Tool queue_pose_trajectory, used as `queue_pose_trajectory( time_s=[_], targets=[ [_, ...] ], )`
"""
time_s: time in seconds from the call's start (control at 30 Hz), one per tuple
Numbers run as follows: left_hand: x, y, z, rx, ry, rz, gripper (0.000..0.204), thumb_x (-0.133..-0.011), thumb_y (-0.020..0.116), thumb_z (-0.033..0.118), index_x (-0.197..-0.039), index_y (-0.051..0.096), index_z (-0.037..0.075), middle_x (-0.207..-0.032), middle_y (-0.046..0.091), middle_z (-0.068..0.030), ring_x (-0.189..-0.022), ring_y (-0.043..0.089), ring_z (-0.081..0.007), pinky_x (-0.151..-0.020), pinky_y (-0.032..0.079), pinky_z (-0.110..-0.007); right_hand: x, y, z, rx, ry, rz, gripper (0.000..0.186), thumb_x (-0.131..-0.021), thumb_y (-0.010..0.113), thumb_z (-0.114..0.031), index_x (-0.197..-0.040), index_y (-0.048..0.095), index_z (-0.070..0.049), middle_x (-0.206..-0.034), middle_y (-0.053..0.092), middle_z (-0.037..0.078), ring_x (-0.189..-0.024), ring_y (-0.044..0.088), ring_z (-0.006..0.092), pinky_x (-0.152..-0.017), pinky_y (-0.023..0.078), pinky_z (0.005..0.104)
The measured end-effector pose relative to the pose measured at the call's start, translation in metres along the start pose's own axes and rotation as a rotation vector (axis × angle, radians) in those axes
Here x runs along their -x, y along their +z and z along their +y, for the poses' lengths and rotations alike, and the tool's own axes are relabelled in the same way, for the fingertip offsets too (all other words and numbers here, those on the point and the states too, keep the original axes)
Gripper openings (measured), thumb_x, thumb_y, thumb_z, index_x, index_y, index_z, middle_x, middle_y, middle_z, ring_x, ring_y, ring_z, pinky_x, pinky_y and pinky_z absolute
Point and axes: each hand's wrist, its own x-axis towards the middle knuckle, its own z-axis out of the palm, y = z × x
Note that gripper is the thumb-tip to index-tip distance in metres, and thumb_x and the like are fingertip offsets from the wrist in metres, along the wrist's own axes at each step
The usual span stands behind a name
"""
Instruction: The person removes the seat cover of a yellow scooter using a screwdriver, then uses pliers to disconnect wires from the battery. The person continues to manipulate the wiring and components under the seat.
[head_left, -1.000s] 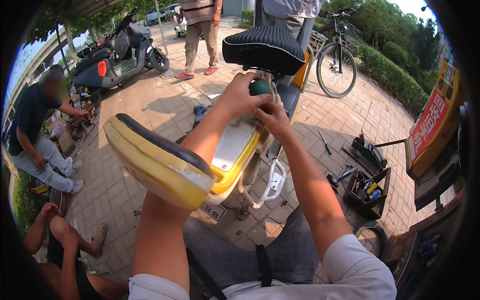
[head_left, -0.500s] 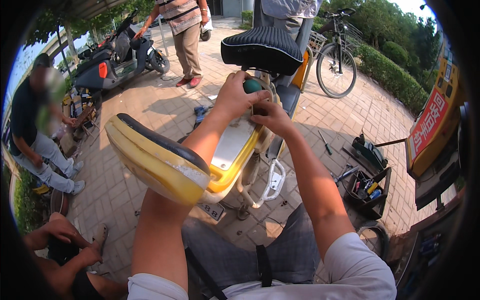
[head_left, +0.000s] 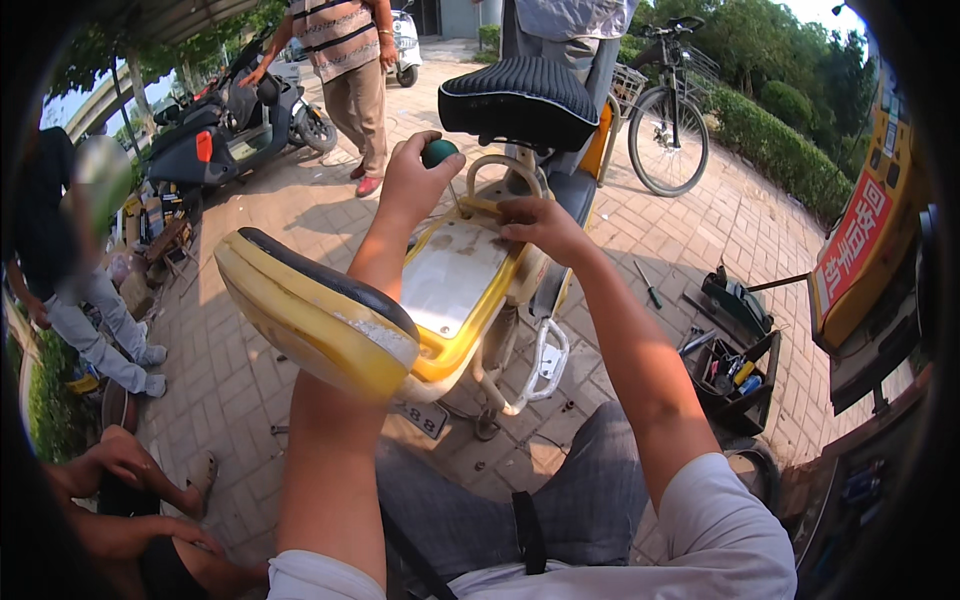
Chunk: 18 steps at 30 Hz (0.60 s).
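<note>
My left hand (head_left: 405,185) grips a green ball-shaped handle (head_left: 439,153), with a thin shaft pointing down toward the metal frame at the head of a yellow scooter's silver platform (head_left: 447,275). My right hand (head_left: 545,225) has curled fingers at that platform's far right corner, beside a curved metal loop (head_left: 505,162); what they hold is unclear. A black quilted saddle (head_left: 515,100) sits beyond both hands. A tilted yellow seat with a black top (head_left: 300,310) lies across the view of my left forearm.
People stand at the left (head_left: 100,320) and top (head_left: 350,100); another sits lower left (head_left: 150,480). A scooter (head_left: 210,140), bicycle (head_left: 670,140), open toolbox (head_left: 730,380), screwdriver (head_left: 650,285) and yellow signboard (head_left: 850,250) surround me on paving.
My left hand has moved up and left with the green handle, away from my right hand, uncovering the loop and shaft. The standing person at the top has shifted left.
</note>
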Motion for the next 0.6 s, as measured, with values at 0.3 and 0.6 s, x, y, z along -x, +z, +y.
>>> queue_pose_trajectory(
  time_s=[0.3, 0.6],
  targets=[
    [0.001, -0.001, -0.021, -0.169, 0.011, -0.064, 0.056, -0.075, 0.074, 0.029, -0.118, 0.058, -0.004, -0.100, 0.063, -0.0158, -0.087, 0.062, -0.0216, -0.078, 0.049, -0.031, -0.005, 0.002, -0.001, 0.119, -0.027, 0.001, 0.038, -0.078, 0.069, -0.010, -0.113, 0.063, 0.003, -0.100, 0.066, 0.010, -0.093, 0.060, 0.0178, -0.086, 0.047, 0.0300],
    [0.002, 0.000, -0.019, -0.122, -0.030, -0.099, 0.057, -0.074, 0.072, 0.031, -0.118, 0.059, -0.003, -0.108, 0.060, -0.0221, -0.098, 0.060, -0.0308, -0.087, 0.047, -0.036, -0.005, 0.004, 0.002, 0.073, -0.017, 0.004, 0.037, -0.079, 0.068, -0.009, -0.114, 0.062, 0.003, -0.102, 0.066, 0.011, -0.095, 0.061, 0.0187, -0.086, 0.048, 0.0296]
  ],
)
